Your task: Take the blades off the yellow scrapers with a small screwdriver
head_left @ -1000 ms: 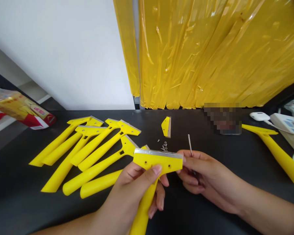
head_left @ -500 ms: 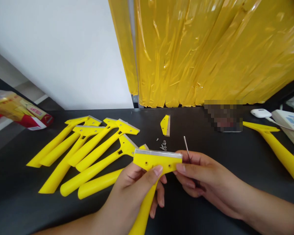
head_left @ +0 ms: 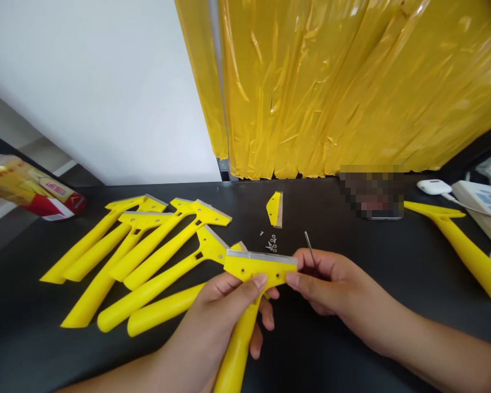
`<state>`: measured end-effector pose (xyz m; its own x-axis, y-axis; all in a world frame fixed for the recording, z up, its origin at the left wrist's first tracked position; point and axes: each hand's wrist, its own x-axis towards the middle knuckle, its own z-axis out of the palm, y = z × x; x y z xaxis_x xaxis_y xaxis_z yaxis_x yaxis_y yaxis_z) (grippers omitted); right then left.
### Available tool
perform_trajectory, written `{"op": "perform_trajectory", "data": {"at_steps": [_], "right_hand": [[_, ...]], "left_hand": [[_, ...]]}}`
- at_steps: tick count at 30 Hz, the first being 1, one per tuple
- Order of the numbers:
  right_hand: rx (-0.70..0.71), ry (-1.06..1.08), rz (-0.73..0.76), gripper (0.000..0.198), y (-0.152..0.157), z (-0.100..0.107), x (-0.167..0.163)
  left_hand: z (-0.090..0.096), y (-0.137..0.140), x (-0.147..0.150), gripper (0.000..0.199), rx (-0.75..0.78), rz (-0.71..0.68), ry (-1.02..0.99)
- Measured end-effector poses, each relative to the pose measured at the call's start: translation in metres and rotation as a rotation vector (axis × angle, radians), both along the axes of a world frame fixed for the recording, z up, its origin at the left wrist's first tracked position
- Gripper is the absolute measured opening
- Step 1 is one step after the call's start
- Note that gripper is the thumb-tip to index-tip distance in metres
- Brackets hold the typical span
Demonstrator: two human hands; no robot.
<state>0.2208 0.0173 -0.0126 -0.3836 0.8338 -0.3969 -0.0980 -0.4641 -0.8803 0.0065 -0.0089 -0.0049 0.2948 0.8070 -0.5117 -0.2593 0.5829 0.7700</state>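
Note:
My left hand (head_left: pixel 229 305) is closed round the neck of a yellow scraper (head_left: pixel 260 266), its thumb pressed on the front of the head. A metal blade strip (head_left: pixel 265 256) runs along the top edge, above two bare screw holes. At the head's right end, my right hand (head_left: pixel 323 281) pinches the corner between thumb and fingers. The same hand also holds a thin metal rod (head_left: pixel 309 245) that points up; its lower end is hidden in the fingers. Beyond the scraper lie several small screws and nuts (head_left: pixel 272 243) and a yellow clamp plate with a blade (head_left: pixel 275 209).
Several yellow scrapers (head_left: pixel 155 251) with blades lie overlapping on the left of the black table (head_left: pixel 376 344). Another yellow handle (head_left: pixel 454 245) lies at the right, near a power strip (head_left: pixel 478 207) and a white case (head_left: pixel 431 186). A packet (head_left: pixel 36 185) stands far left.
The scraper head has turned slightly in my hands, its right end moving left. My right hand has shifted a little left with it, still holding the rod.

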Motion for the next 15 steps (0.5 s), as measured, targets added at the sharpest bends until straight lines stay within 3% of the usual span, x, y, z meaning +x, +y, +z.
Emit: {"op": "perform_trajectory", "data": {"at_steps": [6,10,15], "right_hand": [[0.155,-0.036,0.059,0.036,0.002,0.004,0.002],[0.238,-0.059,0.107,0.039,0.004,0.0,0.005],[0.395,-0.053,-0.052,0.046,0.016,-0.009,0.016]], "left_hand": [[0.004,-0.001,-0.003,0.031,-0.06,-0.056,-0.108],[0.003,-0.002,-0.003,0.031,-0.058,-0.012,-0.094],[0.011,0.003,-0.007,0.026,-0.007,0.111,-0.033]]}}
